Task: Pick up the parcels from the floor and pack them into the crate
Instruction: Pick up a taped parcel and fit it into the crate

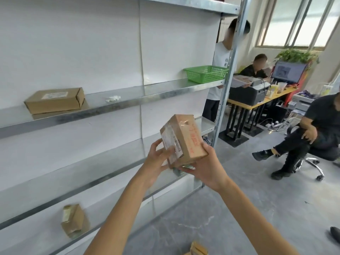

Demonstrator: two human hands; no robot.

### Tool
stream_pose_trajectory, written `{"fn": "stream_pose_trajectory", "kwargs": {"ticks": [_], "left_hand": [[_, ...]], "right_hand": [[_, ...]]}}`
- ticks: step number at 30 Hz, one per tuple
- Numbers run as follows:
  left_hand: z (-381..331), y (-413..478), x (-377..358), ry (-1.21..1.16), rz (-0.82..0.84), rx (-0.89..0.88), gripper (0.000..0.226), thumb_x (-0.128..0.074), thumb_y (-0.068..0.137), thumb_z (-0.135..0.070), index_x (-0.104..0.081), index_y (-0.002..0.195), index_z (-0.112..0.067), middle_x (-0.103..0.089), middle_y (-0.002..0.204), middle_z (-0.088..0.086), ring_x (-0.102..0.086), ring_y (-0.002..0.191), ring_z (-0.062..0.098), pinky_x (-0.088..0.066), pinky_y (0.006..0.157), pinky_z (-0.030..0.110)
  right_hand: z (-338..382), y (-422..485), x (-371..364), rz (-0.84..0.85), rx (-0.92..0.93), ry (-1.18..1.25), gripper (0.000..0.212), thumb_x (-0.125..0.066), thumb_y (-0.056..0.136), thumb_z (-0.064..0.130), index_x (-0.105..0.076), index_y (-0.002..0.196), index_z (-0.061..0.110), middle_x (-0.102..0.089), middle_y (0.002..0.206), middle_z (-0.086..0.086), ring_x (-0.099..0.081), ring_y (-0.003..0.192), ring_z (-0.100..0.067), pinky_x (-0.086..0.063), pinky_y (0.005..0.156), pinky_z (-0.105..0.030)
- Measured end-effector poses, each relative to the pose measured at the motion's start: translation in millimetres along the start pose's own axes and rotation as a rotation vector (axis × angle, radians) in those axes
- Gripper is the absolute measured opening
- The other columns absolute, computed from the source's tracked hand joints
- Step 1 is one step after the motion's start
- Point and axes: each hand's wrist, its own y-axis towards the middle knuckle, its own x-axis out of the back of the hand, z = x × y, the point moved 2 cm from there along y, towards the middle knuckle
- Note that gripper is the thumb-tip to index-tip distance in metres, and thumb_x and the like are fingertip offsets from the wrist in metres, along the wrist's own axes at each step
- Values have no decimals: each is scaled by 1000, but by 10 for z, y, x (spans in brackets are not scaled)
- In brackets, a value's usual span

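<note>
Parcel [184, 139] gripped between left hand [158, 162] and right hand [206, 168]

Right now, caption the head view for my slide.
Left hand and right hand hold a taped parcel before metal shelving.

Open room runs along the middle of the upper shelf [156, 92], between a cardboard box [55, 100] near its left end and a green basket [207, 74] at its right end; only a white scrap [113, 98] lies there. A steel post [223, 92] bounds the right edge. The parcel [185, 138], gripped by the left hand [156, 161] and right hand [206, 168], fronts the right end of the lower shelf [82, 173].
</note>
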Motion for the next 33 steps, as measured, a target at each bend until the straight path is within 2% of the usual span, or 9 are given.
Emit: {"fn": "stream_pose_trajectory", "kwargs": {"ticks": [3,5,9,13,17,21,24,28,33], "left_hand": [[5,-44,-54,-21,153,22,85,-84,62,-42,-42,133,-19,-66,119,7,-64,109,24,-55,84,43],[10,-67,-74,4,186,-5,82,-86,62,-36,-46,131,-16,-65,121,8,-63,111,26,-55,86,42],[8,-79,-18,12,-54,-59,82,-87,60,-21,-42,129,-18,-64,121,7,-65,107,22,-56,87,43],[29,-147,12,32,-187,-91,70,-80,71,-17,-38,126,-17,-64,116,3,-66,102,19,-59,76,35],[89,-261,-42,44,-171,-57,66,-76,74,-27,-36,125,-19,-62,119,4,-66,100,15,-60,70,33],[118,-461,21,-21,-169,-91,60,-66,82,-31,-33,131,-21,-60,121,7,-64,101,11,-60,74,33],[129,-691,38,108,-135,-130,46,-62,86,-29,-46,128,-23,-64,118,5,-67,97,13,-58,74,26],[217,-1013,-109,101,-222,-140,35,-64,87,-23,-54,120,-15,-65,117,5,-68,97,17,-58,78,33],[329,-1440,-369,-5,-436,-192,36,-65,85,-26,-53,117,-13,-66,115,8,-68,96,17,-56,87,42]], "right_hand": [[-70,-39,-30,92,-83,165,65,-26,93,59,-36,146,22,-42,147,-16,-37,134,-41,-36,107,-57],[-113,-48,-23,54,-86,176,63,-23,95,57,-37,145,22,-41,147,-15,-36,136,-40,-32,108,-60],[-155,-61,49,-112,0,-58,60,-42,88,59,-51,135,23,-55,134,-15,-52,123,-34,-48,98,-50],[-253,-123,85,-120,43,-149,55,-64,79,54,-53,127,31,-54,120,-20,-55,112,-38,-51,94,-49],[-313,-187,60,-179,105,-172,45,-62,87,37,-49,128,22,-63,116,-14,-61,105,-31,-53,91,-44],[-195,-317,84,-254,148,-255,40,-55,82,44,-56,115,21,-67,104,-7,-63,93,-21,-53,80,-37],[-96,-417,137,-304,153,-383,47,-54,84,47,-50,120,16,-68,99,-5,-66,89,-18,-53,72,-30],[-12,-594,120,-311,235,-420,26,-48,95,36,-50,111,14,-69,94,-1,-67,79,-13,-54,63,-23],[-41,-1002,1,-110,244,-438,39,-54,87,41,-55,123,27,-66,119,2,-62,111,-17,-53,89,-36]]}}
